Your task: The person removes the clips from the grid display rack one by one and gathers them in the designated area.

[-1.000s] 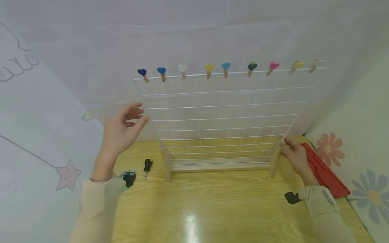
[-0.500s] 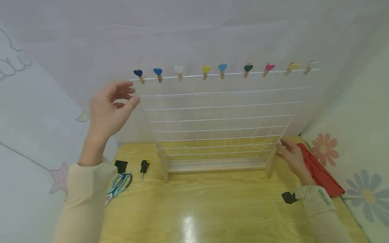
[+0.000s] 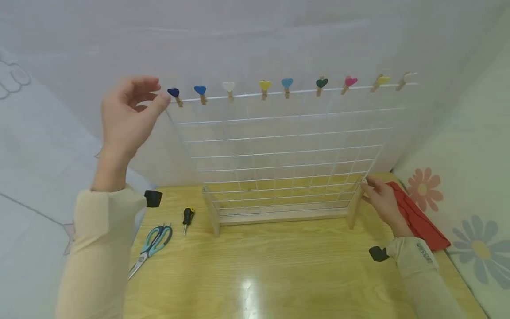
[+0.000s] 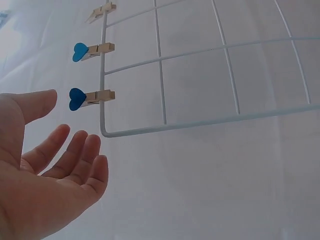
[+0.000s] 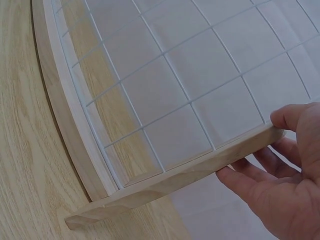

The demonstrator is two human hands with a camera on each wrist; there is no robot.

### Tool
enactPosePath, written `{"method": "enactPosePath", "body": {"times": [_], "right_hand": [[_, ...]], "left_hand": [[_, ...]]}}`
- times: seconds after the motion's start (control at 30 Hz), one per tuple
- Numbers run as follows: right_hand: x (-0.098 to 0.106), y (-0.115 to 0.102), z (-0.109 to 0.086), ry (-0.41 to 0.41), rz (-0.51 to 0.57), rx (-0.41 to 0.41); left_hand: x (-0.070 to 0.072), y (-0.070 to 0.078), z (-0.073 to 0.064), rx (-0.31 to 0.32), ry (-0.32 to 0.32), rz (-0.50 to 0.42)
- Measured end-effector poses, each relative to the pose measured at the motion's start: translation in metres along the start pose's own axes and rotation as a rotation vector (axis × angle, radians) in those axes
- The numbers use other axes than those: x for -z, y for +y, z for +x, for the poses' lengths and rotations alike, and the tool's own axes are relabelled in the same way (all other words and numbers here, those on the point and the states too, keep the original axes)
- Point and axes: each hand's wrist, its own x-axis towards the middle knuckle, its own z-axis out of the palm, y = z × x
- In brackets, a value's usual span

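Observation:
A white wire grid panel (image 3: 217, 97) stands upright in a wooden base, with several heart-topped clothespins along its top wire. My left hand (image 3: 129, 113) is raised beside the top left corner, nearest the dark blue heart clothespin (image 4: 92, 97). In the left wrist view, thumb and fingers are spread apart with a gap to that clothespin and nothing held. Down at the base, my right hand (image 3: 384, 201) grips the upper end of the right wooden side leg (image 5: 165, 187). Its thumb lies on the leg's inner side, fingers on the outer side.
Scissors with turquoise handles (image 3: 157, 239) and a black screwdriver (image 3: 187, 218) lie on the table left of the base. A folded red cloth-like piece (image 3: 418, 217) lies behind the right hand. Patterned white sheets hang behind and at both sides.
My left hand has risen from beside the grid's left edge to its top left corner. The scissors have come into fuller view. My right hand keeps its grip on the leg.

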Motion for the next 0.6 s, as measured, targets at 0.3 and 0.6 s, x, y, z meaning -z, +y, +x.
{"method": "enactPosePath", "body": {"times": [0.3, 0.6], "right_hand": [[-0.001, 0.000, 0.000, 0.006, 0.001, -0.030], [-0.001, -0.002, 0.000, 0.011, -0.025, -0.043]], "left_hand": [[-0.006, 0.005, 0.013, -0.018, -0.115, 0.019], [-0.007, 0.003, 0.017, -0.029, -0.143, 0.021]]}}
